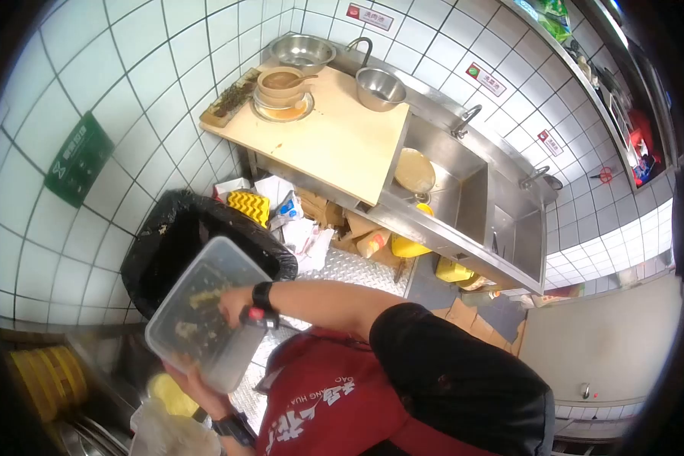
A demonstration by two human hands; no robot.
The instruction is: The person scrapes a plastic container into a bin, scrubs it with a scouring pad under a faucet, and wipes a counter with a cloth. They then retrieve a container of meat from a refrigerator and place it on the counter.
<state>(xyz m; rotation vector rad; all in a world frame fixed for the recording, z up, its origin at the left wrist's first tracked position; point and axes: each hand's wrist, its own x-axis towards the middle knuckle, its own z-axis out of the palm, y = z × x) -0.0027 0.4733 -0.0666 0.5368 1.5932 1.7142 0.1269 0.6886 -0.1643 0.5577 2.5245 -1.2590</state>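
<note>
A clear plastic food container [205, 365] is tilted over the near edge of a black-lined trash bin [148, 266]. My left hand [194, 384] grips the container's lower side, its fingers wrapped round the edge. Inside the container is my right hand [239, 305], its fingers bent together near pale yellowish food scraps [205, 298]. Whether the fingertips hold any scraps is too small to make out. More whitish scraps [186, 330] stick to the container's bottom.
A wooden board [334, 144] bears stacked bowls [280, 95] beside steel sinks [471, 197]. Cardboard and paper litter [308, 239] lie under the counter. At lower left are a bamboo steamer [49, 384] and a pale plastic bag [178, 429].
</note>
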